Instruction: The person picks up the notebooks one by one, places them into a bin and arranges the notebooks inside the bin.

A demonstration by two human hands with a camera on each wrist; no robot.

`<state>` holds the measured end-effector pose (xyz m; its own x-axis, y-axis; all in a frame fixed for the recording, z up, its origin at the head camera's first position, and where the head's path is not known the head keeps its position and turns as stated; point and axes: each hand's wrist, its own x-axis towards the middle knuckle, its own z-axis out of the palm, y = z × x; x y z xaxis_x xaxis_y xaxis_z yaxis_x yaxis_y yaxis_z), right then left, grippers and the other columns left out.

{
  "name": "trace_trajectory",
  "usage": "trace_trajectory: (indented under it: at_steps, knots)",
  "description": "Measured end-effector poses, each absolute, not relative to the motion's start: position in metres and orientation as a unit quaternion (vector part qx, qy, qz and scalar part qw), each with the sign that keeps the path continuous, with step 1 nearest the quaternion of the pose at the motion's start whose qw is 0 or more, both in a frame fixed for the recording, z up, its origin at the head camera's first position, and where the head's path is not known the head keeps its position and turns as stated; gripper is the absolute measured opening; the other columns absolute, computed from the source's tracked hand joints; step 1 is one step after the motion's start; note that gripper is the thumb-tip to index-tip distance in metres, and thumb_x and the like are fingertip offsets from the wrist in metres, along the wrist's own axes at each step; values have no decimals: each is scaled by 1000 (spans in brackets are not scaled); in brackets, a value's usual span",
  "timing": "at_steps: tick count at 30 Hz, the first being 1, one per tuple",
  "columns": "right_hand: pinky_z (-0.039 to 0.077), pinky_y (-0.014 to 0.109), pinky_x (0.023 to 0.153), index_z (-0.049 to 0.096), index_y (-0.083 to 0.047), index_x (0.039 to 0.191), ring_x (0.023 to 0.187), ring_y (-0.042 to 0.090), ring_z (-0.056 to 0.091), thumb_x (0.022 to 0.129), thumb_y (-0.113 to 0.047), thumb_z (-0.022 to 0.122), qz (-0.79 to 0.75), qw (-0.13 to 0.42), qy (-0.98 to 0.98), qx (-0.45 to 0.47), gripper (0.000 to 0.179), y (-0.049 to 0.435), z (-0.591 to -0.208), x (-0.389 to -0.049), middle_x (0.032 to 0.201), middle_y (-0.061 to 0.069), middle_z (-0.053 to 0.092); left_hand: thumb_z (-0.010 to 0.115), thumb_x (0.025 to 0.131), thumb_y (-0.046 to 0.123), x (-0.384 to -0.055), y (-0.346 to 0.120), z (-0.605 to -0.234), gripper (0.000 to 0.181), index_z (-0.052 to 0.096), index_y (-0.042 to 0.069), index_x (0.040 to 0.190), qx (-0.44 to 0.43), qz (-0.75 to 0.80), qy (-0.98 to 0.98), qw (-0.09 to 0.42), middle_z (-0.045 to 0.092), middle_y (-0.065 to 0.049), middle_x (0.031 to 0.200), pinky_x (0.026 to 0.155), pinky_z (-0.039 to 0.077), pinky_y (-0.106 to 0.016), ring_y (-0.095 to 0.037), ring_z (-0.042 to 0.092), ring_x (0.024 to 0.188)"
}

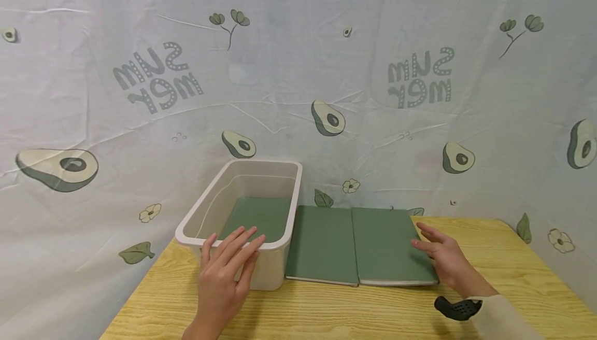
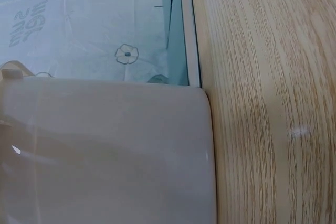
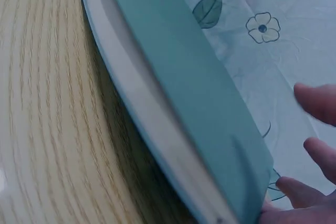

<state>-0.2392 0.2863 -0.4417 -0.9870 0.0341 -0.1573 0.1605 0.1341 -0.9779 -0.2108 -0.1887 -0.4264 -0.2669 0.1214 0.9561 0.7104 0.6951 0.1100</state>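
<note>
A beige plastic bin (image 1: 272, 265) stands on the left of the table, with a green hardcover book (image 1: 266, 215) lying flat inside. My left hand (image 1: 221, 278) is at the bin's front rim, its fingers fairly straight and pointing over it. Right of the bin, another green book (image 1: 322, 244) lies beside a third, the right-hand green book (image 1: 392, 246). My right hand (image 1: 448, 259) is at that book's right edge, fingers spread. In the right wrist view, the fingers (image 3: 299, 192) meet the book near its corner, and its page edge stands slightly off the table. The hand's underside is hidden.
The wood-grain table (image 1: 317, 311) reaches out in front of the books and to their right. A pale curtain (image 1: 280, 70) printed with avocados and flowers hangs behind the table. A dark wrist strap (image 1: 459, 309) sits at the right cuff.
</note>
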Motion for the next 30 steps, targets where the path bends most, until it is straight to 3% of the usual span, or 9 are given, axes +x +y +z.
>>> trace_trajectory:
  at_steps: [3, 6, 9, 11, 15, 18, 21, 23, 30]
  knots:
    - [23, 71, 125, 0, -13, 172, 161, 59, 3, 110, -16, 56, -659, 54, 747, 66, 82, 290, -442, -241, 178, 24, -12, 56, 111, 37, -211, -189, -427, 33, 81, 19, 122, -278, -273, -748, 538, 79, -7, 126, 128, 20, -42, -31, 69, 121]
    - [39, 59, 121, -6, -13, 171, 162, 57, 5, 111, -14, 53, -664, 62, 742, 67, 84, 295, -441, -242, 177, 26, -12, 56, 111, 37, -211, -189, -427, 33, 81, 19, 122, -278, -271, -745, 542, 79, -6, 126, 128, 20, -42, -32, 70, 120]
    - [55, 39, 107, -10, -10, 170, 162, 54, 11, 110, -10, 51, -671, 70, 735, 63, 85, 298, -440, -243, 176, 28, -8, 56, 111, 37, -212, -188, -427, 33, 81, 19, 122, -278, -272, -745, 543, 79, -6, 126, 128, 20, -42, -32, 70, 120]
    - [60, 30, 95, -12, -6, 169, 160, 50, 25, 110, -10, 51, -675, 76, 732, 60, 86, 300, -439, -244, 175, 31, -6, 56, 111, 37, -212, -189, -426, 33, 81, 19, 121, -277, -271, -746, 541, 79, -7, 126, 128, 20, -42, -31, 70, 120]
    - [62, 33, 93, -11, 3, 166, 133, 26, 62, 110, -10, 52, -687, 100, 718, 45, 86, 302, -439, -243, 174, 36, -1, 57, 111, 37, -211, -189, -426, 32, 81, 19, 121, -277, -271, -748, 539, 79, -7, 126, 128, 21, -42, -31, 70, 120]
    - [63, 34, 90, -9, 7, 165, 110, 13, 75, 110, -9, 53, -711, 120, 692, 34, 85, 305, -441, -242, 156, 37, 46, 57, 110, 36, -211, -189, -427, 32, 81, 19, 122, -278, -272, -750, 536, 79, -7, 126, 128, 21, -42, -32, 70, 120]
    - [64, 33, 85, -11, 6, 165, 101, 16, 80, 110, -8, 52, -741, 144, 656, 21, 85, 308, -441, -241, 123, 12, 72, 57, 111, 36, -210, -188, -426, 31, 81, 19, 122, -277, -272, -751, 535, 79, -7, 126, 128, 21, -42, -32, 70, 121]
    - [64, 36, 86, -16, 4, 164, 103, 19, 79, 110, -7, 50, -756, 163, 634, 12, 86, 309, -441, -240, 116, 2, 72, 57, 111, 36, -210, -188, -425, 32, 81, 19, 123, -276, -272, -752, 534, 79, -7, 126, 128, 21, -43, -32, 70, 121]
    - [57, 55, 99, -22, -2, 164, 113, 24, 74, 110, -8, 51, -757, 191, 624, 14, 91, 312, -439, -238, 126, 4, 64, 57, 111, 35, -210, -188, -425, 31, 81, 19, 122, -278, -271, -750, 535, 79, -8, 125, 129, 20, -42, -33, 70, 120]
